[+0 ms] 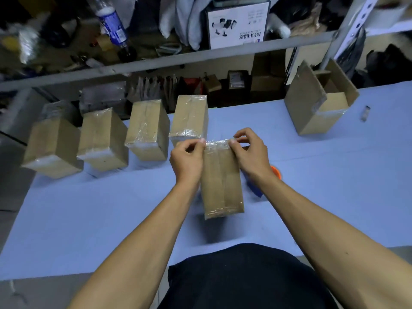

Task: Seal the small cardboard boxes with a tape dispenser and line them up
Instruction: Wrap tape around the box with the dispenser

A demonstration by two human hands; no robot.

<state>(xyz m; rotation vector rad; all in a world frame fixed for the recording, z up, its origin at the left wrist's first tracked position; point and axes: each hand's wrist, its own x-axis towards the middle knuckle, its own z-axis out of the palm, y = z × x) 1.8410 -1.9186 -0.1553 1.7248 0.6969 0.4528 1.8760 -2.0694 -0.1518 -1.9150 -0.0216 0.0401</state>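
Two hands pinched the far end of a small box [221, 181] at the counter's [89, 219] middle: the left hand [188, 157] and right hand [250, 152] each gripped a taped top corner. Four taped boxes [147, 130] stood in a row behind, left.

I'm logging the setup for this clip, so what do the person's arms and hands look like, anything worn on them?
Both forearms are bare, with no sleeves in view. The left hand and right hand wear no gloves, and no rings, watch or wristband show. A dark garment covers the torso.
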